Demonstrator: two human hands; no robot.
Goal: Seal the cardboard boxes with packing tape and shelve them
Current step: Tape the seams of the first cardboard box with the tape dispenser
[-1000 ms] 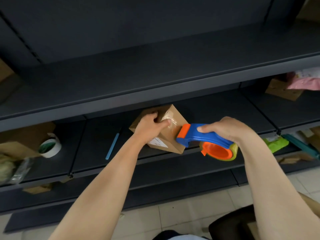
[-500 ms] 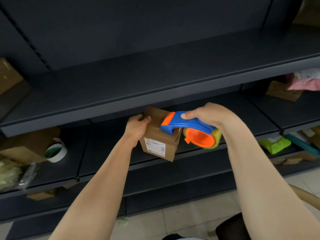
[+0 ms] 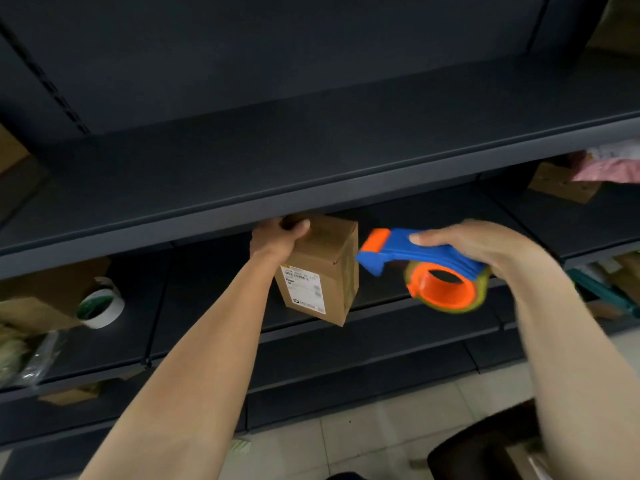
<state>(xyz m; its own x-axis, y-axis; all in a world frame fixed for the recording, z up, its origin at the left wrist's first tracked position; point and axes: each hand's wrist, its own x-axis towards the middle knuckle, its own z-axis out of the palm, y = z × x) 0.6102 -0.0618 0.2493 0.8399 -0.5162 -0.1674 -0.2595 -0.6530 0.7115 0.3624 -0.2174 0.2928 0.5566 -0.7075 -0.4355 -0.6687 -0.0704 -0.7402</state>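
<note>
The tape dispenser (image 3: 415, 263), gripped in the right hand (image 3: 478, 244), has pulled clear of the cardboard box (image 3: 322, 271), which the left hand (image 3: 277, 237) now clasps upright just below the upper shelf (image 3: 346, 199), so sealing seems finished and shelving is next.

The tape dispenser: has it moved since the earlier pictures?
Yes. The tape dispenser has moved to the right along the upper shelf's front edge, off the cardboard box; a gap now shows between them.
</note>
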